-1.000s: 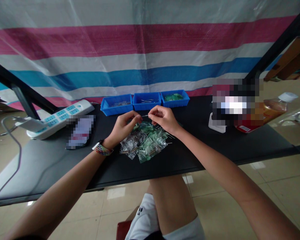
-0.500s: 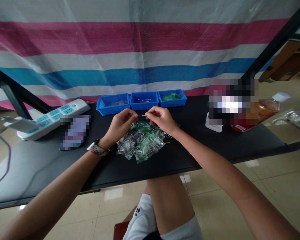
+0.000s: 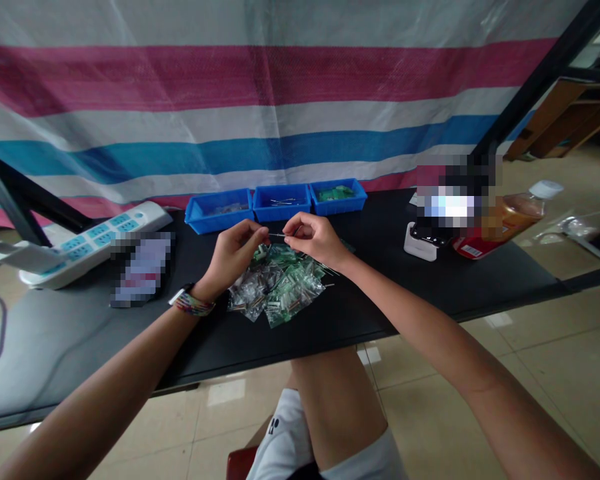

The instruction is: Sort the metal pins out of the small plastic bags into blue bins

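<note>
Sheeting with broad stripes [image 3: 275, 77] hangs behind a black table [image 3: 360, 307]. Along its back stand three blue trays [image 3: 217, 223], with a heap of clear and green packets [image 3: 293, 287] nearer the front edge. Above the heap's far side, the left hand [image 3: 236, 252] and right hand [image 3: 319, 241] face each other, thumbs and fingertips nearly closed, pinching opposite ends of a thin rod [image 3: 277, 235]. It looks light and stiff, probably slick and easily dropped; gripping close to each end should steady it. Its fine detail is too small to tell.
</note>
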Demonstrator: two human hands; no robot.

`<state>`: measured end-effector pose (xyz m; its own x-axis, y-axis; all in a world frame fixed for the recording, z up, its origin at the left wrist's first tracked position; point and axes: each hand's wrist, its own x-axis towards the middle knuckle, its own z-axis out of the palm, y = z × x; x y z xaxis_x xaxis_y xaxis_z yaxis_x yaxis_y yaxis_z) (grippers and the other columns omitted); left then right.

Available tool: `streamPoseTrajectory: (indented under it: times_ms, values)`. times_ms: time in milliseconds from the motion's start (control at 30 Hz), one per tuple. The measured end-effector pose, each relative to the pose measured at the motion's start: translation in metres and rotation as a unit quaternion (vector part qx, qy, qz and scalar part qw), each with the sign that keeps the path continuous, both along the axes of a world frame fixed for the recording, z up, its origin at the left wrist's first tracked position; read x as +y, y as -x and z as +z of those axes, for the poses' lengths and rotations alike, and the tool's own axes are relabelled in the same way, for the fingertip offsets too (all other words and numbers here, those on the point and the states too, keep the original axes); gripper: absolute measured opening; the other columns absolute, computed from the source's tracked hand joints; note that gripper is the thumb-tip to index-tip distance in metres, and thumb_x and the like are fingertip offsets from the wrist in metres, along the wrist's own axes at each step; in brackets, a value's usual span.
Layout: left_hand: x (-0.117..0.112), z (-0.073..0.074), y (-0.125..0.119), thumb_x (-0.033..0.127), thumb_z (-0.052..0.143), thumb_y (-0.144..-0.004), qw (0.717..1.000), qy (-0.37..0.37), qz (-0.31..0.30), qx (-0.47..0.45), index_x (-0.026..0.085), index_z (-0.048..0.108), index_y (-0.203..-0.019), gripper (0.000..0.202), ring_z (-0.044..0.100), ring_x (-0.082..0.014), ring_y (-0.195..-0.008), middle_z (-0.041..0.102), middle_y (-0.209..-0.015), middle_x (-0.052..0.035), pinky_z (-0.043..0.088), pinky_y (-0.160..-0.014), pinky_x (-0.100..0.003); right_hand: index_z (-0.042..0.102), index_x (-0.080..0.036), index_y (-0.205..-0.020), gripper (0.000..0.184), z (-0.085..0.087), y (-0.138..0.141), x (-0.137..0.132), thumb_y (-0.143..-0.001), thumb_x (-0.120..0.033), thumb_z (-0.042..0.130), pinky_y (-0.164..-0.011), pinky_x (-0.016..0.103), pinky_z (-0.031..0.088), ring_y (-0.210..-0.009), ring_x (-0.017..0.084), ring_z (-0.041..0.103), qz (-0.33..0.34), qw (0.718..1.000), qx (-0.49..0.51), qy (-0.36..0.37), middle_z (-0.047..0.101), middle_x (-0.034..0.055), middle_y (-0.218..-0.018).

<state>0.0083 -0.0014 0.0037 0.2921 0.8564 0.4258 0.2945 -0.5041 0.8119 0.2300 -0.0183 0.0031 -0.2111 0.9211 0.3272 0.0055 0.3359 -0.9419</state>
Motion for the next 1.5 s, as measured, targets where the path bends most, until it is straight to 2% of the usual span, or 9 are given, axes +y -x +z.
streamPoseTrajectory:
  times_ms: [400,767,900,1000,1100,1200,1267,1400,1500]
  values:
    - [-0.005,0.004,0.001,0.059,0.074,-0.097,0.999,-0.006,-0.034,0.007,0.019,0.071,-0.089,0.04,0.066,-0.0191,-0.077,0.073,-0.083,-0.0043,0.051,-0.073,-0.03,0.065,-0.02,-0.087,0.018,-0.001,0.0,0.001,-0.081,-0.034,0.075,-0.06,0.028,0.053,-0.066,0.014,0.064,-0.005,1.0,0.014,0.019,0.066,-0.0004,-0.079]
    - [-0.003,0.004,0.003,0.059,0.062,-0.105,0.998,-0.019,-0.028,0.051,0.019,0.072,-0.083,0.046,0.067,-0.0197,-0.078,0.074,-0.082,-0.0048,0.05,-0.075,-0.031,0.063,-0.02,-0.084,0.022,0.0,0.001,-0.002,-0.078,-0.035,0.079,-0.059,0.027,0.056,-0.063,0.014,0.064,0.001,0.999,0.038,0.038,0.064,-0.0017,-0.077]
    - [-0.003,0.005,0.004,0.061,0.058,-0.105,0.999,-0.006,-0.036,0.036,0.019,0.071,-0.087,0.047,0.068,-0.0218,-0.084,0.075,-0.088,-0.0065,0.051,-0.079,-0.032,0.064,-0.02,-0.083,0.024,0.0,-0.003,0.004,-0.077,-0.036,0.081,-0.058,0.026,0.056,-0.06,0.012,0.064,-0.025,0.999,0.039,0.029,0.065,-0.002,-0.076]
    - [-0.003,0.005,0.005,0.06,0.058,-0.105,0.999,0.001,-0.036,0.026,0.02,0.07,-0.089,0.045,0.069,-0.0227,-0.086,0.076,-0.09,-0.0068,0.052,-0.081,-0.032,0.064,-0.02,-0.084,0.024,-0.001,-0.006,0.017,-0.078,-0.038,0.08,-0.058,0.025,0.056,-0.06,0.012,0.064,-0.083,0.995,0.048,0.005,0.066,-0.0014,-0.076]
    - [-0.003,0.007,0.004,0.061,0.058,-0.104,0.999,0.009,-0.036,0.027,0.02,0.069,-0.089,0.045,0.069,-0.0236,-0.086,0.075,-0.089,-0.0072,0.052,-0.081,-0.033,0.071,-0.018,-0.096,0.026,-0.004,-0.012,0.032,-0.082,-0.039,0.076,-0.057,0.025,0.056,-0.061,0.011,0.065,-0.146,0.989,0.036,-0.012,0.075,0.0047,-0.095]
    - [-0.004,0.008,0.003,0.062,0.058,-0.103,0.999,0.013,-0.031,0.033,0.021,0.069,-0.089,0.045,0.07,-0.0245,-0.087,0.076,-0.089,-0.0076,0.053,-0.081,-0.034,0.076,-0.018,-0.117,0.036,-0.007,-0.022,0.04,-0.086,-0.034,0.069,-0.053,0.025,0.053,-0.058,0.01,0.064,-0.163,0.986,-0.036,-0.017,0.078,0.0112,-0.123]
    - [-0.004,0.008,0.003,0.061,0.058,-0.102,0.999,0.011,-0.031,0.037,0.02,0.069,-0.089,0.044,0.07,-0.0243,-0.087,0.076,-0.089,-0.0076,0.053,-0.081,-0.034,0.078,-0.017,-0.117,0.035,-0.008,-0.031,0.04,-0.087,-0.029,0.065,-0.051,0.025,0.05,-0.057,0.01,0.062,-0.188,0.978,-0.081,-0.032,0.077,0.0121,-0.128]
    - [-0.002,0.006,0.005,0.056,0.058,-0.104,0.998,0.003,-0.036,0.041,0.02,0.07,-0.089,0.041,0.07,-0.0231,-0.086,0.076,-0.089,-0.0071,0.053,-0.081,-0.033,0.08,-0.015,-0.099,0.023,-0.004,-0.045,0.036,-0.088,-0.025,0.062,-0.055,0.025,0.046,-0.062,0.014,0.062,-0.21,0.97,-0.114,-0.046,0.08,0.0104,-0.108]
    - [-0.001,0.004,0.006,0.054,0.058,-0.105,0.998,0.001,-0.042,0.044,0.02,0.07,-0.09,0.04,0.07,-0.0228,-0.086,0.076,-0.09,-0.007,0.052,-0.08,-0.033,0.08,-0.014,-0.093,0.019,0.003,-0.052,0.032,-0.085,-0.024,0.066,-0.057,0.026,0.043,-0.061,0.013,0.059,-0.109,0.979,-0.168,-0.031,0.078,0.0074,-0.092]
